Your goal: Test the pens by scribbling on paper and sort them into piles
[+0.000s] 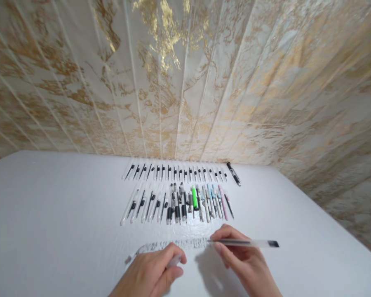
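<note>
The right hand [244,264] pinches a clear pen [247,243] level, just above the near table [49,214]. The left hand [156,272] curls around a small pale piece [174,260], resting on a scribbled paper strip [160,246]. Two pen rows [176,202] lie farther back.

My white table [49,214] carries two rows toward twelve o'clock: clear pens [173,171] farthest, mixed pens [176,204] nearer. There's a black pen [233,174] at one o'clock and a scribbled paper strip [188,243] at six.
</note>
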Tool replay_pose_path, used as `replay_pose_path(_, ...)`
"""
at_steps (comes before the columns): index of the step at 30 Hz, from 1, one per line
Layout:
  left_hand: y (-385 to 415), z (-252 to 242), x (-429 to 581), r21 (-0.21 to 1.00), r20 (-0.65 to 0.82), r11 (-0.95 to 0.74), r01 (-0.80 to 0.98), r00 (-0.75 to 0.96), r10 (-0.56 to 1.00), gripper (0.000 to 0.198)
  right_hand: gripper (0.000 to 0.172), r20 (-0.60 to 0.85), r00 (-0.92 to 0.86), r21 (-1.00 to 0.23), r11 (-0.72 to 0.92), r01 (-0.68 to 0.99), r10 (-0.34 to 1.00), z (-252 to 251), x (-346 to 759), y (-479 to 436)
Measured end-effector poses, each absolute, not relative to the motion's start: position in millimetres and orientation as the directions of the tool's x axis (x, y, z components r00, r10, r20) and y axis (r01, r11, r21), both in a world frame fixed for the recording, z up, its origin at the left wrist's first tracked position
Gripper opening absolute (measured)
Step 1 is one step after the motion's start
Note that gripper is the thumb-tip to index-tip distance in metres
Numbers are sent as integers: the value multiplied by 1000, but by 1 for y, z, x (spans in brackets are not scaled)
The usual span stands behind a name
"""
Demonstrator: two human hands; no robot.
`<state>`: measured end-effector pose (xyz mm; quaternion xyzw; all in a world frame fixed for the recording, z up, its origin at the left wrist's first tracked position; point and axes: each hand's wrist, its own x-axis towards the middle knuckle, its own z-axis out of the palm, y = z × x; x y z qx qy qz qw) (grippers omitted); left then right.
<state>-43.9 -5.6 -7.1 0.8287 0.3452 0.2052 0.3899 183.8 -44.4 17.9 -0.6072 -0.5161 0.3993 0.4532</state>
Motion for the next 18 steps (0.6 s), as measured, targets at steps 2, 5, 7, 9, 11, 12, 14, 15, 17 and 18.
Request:
replay_pose_path(2, -3, -7, -44, 817, 61, -444, 368, 710, 702, 21, 21, 3, 25, -965, -4, 262, 1000, 29, 172, -45)
replay_pose_path(5, 0, -8, -44, 828, 77, -448, 338, 723, 687, 24, 12, -9, -85, -979, 9, 204, 996, 41, 155, -42)
replay_pose_path(7, 0, -9, -44, 828, 92, -453, 332, 715, 693, 24, 11, -18, -129, -983, 6, 186, 992, 43, 148, -39)
replay_pose_path(9, 0, -10, -45, 831, 99, -453, 322, 716, 691, 26, 14, -22, -171, -979, 13, 202, 985, 41, 146, -35)
replay_pose_path(11, 0, -13, -44, 833, 101, -452, 318, 717, 690, 29, 17, -27, -201, -975, 18, 221, 979, 36, 146, -32)
replay_pose_path(12, 0, -13, -44, 832, 104, -454, 318, 715, 692, 30, 19, -39, -212, -975, 9, 221, 976, 33, 147, -31)
replay_pose_path(14, 0, -14, -44, 834, 115, -456, 311, 710, 695, 32, 24, -86, -234, -979, -39, 199, 968, 28, 148, -29)
replay_pose_path(15, -1, -14, -44, 837, 121, -455, 304, 708, 695, 32, 26, -111, -247, -981, -66, 184, 963, 26, 148, -28)
replay_pose_path(17, -3, -11, -45, 851, 128, -441, 284, 703, 700, 31, 26, -130, -276, -982, -85, 171, 952, 26, 143, -27)
replay_pose_path(18, -4, -10, -45, 861, 134, -431, 270, 698, 704, 31, 25, -112, -295, -982, -61, 176, 949, 27, 139, -26)
